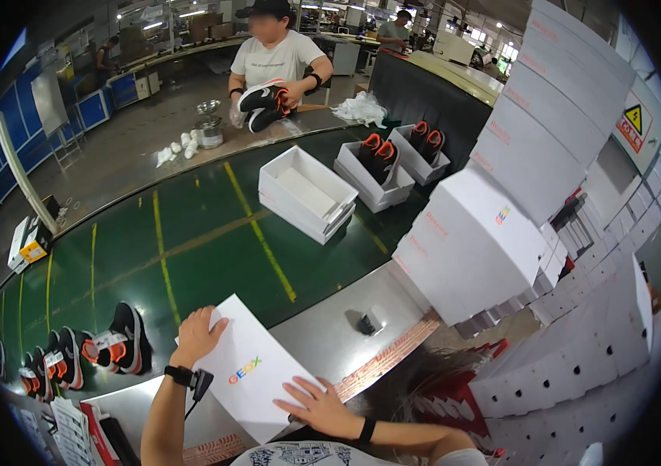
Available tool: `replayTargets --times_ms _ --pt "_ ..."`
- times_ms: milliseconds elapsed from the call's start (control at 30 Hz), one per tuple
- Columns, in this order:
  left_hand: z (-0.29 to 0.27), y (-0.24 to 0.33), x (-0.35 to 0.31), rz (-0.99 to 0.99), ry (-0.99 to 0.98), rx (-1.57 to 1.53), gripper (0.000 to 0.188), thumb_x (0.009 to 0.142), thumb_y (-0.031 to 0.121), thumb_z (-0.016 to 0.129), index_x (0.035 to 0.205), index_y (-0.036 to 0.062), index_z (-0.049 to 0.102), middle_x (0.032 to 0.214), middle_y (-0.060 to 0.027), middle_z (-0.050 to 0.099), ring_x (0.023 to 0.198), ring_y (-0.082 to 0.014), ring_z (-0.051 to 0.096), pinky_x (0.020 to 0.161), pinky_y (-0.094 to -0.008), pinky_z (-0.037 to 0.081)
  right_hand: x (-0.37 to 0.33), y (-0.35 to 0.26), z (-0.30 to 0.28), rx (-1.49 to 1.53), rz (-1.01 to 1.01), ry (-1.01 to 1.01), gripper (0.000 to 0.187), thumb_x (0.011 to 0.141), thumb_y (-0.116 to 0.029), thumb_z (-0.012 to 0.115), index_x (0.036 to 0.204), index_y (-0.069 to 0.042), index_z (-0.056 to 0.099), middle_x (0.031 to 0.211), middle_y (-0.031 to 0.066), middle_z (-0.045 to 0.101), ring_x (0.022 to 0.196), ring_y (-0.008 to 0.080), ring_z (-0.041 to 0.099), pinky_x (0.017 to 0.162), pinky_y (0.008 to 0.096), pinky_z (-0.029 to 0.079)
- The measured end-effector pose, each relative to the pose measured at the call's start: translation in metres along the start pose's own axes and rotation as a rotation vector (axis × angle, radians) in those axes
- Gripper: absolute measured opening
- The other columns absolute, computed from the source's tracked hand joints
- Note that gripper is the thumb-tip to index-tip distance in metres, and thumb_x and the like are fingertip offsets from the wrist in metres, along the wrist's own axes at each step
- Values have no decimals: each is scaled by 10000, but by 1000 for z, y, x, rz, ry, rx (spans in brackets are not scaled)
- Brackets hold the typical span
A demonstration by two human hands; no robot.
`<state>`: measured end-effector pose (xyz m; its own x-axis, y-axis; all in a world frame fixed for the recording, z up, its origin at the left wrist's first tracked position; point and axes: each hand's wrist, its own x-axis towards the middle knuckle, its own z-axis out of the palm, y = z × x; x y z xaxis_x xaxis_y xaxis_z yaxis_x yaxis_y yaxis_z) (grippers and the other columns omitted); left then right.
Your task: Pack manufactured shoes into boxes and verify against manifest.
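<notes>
A white shoebox [256, 349] with coloured lettering on its lid lies on the metal ledge in front of me. My left hand [200, 335] is closed on its far left edge, with the fingers curled over the rim. My right hand [322, 409] rests on the near right part of the lid, its fingers spread apart and pressed to the surface. What is inside the box is hidden.
Black and orange shoes [117, 342] line the green conveyor [206, 256] at left. White open boxes [307, 190] stand beyond, two holding shoes. Tall box stacks [540, 101] rise at right. Across the belt, a person [274, 66] holds a pair of shoes [264, 105].
</notes>
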<state>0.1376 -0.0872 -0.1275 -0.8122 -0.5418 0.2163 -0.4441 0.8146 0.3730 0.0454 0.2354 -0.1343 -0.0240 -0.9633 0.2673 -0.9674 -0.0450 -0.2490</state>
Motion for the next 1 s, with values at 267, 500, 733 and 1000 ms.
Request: replayTargets --times_ms 267,500,733,1000 --pt "-31 8 -6 -134 -207 -179 602 867 472 580 1261 22 510 1189 -211 590 1115 -371 549 938 -424 436 -3 3 -13 -55 -203 109 616 786 -343 678 1344 -205 458 1366 52 457 1285 220 404 903 467 393" --pt "-64 -26 -9 -258 -247 -776 444 958 319 545 1296 33 512 1184 -101 608 1115 -166 545 968 -294 411 42 4 -63 -4 -333 300 627 738 -402 736 1209 -68 491 1193 105 559 1118 253 544 806 417 423" --pt "-108 -87 -64 -380 595 -812 333 942 254 586 1140 -14 596 1022 -68 653 956 -138 600 850 -267 466 108 27 -109 -109 -217 293 626 738 -411 712 1161 -1 504 1104 147 556 979 325 530 782 438 416" --pt "-111 -215 -157 -774 763 -493 470 836 306 649 1118 -61 564 866 -142 697 783 -206 672 721 -307 508 184 22 -110 -109 -267 334 621 728 -326 749 1182 21 505 1076 156 563 978 330 532 781 429 445"
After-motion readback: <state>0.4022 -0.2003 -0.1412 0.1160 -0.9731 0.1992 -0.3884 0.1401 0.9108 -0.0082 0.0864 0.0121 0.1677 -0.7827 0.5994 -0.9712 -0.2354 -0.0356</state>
